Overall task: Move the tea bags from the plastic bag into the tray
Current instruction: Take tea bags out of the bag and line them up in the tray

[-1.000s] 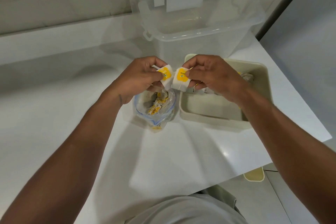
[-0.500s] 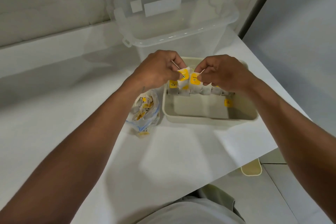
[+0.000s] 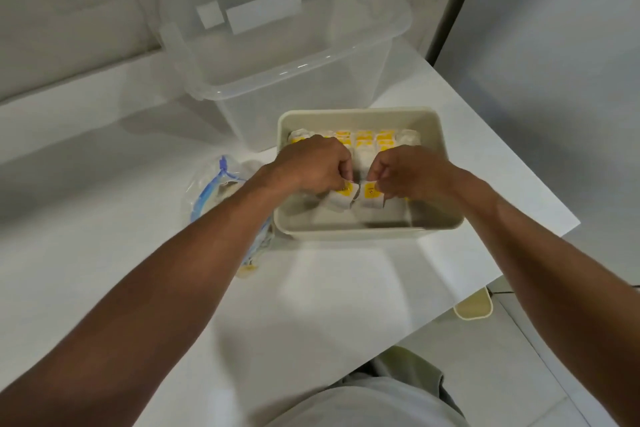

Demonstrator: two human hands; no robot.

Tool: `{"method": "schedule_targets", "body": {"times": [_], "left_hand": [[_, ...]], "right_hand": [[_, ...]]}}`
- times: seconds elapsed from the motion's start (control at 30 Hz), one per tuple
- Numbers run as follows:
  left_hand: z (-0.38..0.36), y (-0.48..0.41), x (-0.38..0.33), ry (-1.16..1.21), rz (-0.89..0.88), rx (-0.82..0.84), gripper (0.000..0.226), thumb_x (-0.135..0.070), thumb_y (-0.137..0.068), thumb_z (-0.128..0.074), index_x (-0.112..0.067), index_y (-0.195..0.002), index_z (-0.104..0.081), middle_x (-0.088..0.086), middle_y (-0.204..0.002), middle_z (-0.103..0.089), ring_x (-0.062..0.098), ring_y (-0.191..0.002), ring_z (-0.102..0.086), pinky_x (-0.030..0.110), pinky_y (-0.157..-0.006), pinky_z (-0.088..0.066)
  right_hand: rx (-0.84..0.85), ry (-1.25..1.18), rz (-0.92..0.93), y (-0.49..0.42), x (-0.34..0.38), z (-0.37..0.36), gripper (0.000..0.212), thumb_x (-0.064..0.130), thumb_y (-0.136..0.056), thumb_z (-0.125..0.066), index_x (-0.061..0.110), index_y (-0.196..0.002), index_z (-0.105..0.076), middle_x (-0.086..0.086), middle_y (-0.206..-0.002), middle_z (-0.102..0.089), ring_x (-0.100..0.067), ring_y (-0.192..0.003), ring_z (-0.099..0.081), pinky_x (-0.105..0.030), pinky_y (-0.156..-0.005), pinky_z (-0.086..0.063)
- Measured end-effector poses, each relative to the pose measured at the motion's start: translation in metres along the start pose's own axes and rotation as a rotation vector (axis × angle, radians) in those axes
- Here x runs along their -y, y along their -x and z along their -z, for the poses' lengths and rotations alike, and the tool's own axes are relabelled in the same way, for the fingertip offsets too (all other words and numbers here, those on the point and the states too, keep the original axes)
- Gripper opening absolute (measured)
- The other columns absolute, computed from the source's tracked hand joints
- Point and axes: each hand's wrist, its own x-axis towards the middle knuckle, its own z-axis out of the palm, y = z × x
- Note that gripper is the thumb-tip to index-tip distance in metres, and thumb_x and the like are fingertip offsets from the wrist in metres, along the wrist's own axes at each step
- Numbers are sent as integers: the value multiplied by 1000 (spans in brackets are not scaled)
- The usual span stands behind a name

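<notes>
A beige tray (image 3: pixel 363 231) sits on the white counter with a row of white tea bags with yellow tags (image 3: pixel 367 139) along its far wall. My left hand (image 3: pixel 313 165) pinches one tea bag (image 3: pixel 337 199) and my right hand (image 3: pixel 410 172) pinches another tea bag (image 3: pixel 370 199); both bags hang low inside the tray, side by side near its front half. The clear plastic bag (image 3: pixel 216 185) with a blue zip edge lies left of the tray, partly hidden under my left forearm, with more tea bags inside.
A large clear plastic storage box (image 3: pixel 277 55) stands just behind the tray. The counter's right edge (image 3: pixel 540 184) runs close to the tray, with floor beyond. A small beige object (image 3: pixel 474 305) lies on the floor below the counter's corner.
Both hands carried their tea bags from above the plastic bag rightward and down into the tray. The view shifted, revealing the row of bags at the tray's far wall.
</notes>
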Motion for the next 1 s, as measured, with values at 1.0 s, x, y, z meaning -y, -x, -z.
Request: {"method": "schedule_targets", "body": {"times": [1.0], "left_hand": [[-26,19,-24,-403,113,-250,27,-33,-93,-57,-23,-116,-65,3,-117,-67,29,-113,-61,39,-90,-45]], "right_hand": [[-372,574,-80,-10,-6,-21,27,48,-85,-62,22,-95,-64,-7,-96,-68,-31,-87,-66,-31,-69,-47]]}}
